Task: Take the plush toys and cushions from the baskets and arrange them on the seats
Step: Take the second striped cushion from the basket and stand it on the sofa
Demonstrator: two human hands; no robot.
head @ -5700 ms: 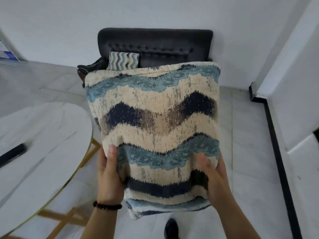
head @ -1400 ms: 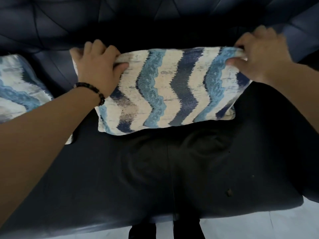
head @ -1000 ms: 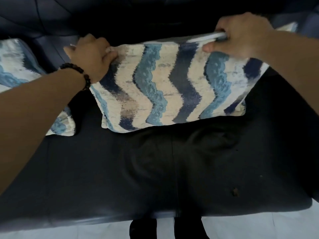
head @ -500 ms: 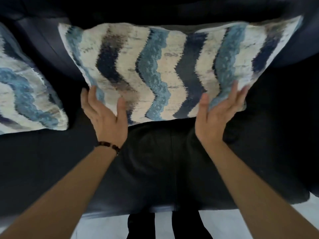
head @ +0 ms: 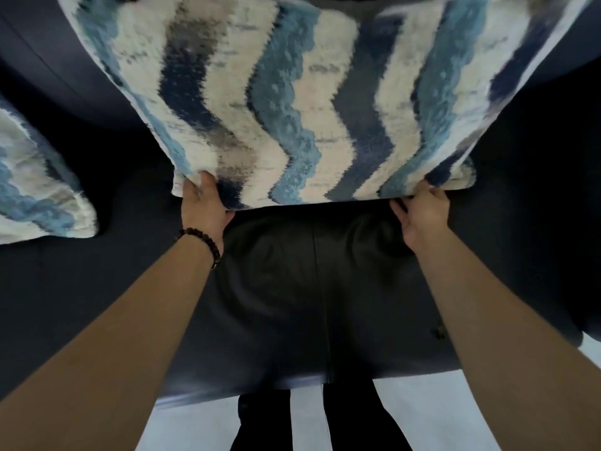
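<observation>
A large cushion [head: 309, 102] with wavy blue, navy, grey and cream stripes leans against the backrest of a dark leather sofa [head: 292, 304]. My left hand [head: 203, 208], with a bead bracelet on its wrist, grips the cushion's lower left corner, thumb on the front and fingers hidden underneath. At the lower right corner my right hand [head: 422, 211] holds the bottom edge with curled fingers. A second cushion [head: 35, 190] of the same pattern lies on the seat at the far left.
The sofa's seat stretches dark below the cushion, with a small speck [head: 439, 332] near its right front. White floor [head: 201, 421] shows at the bottom, with my dark trouser legs [head: 357, 418] against the sofa's front edge.
My hands have left the cushion's top corners, pressed flat on its face, and now grasp its bottom edge. The cushion stands more upright against the backrest and fills more of the view.
</observation>
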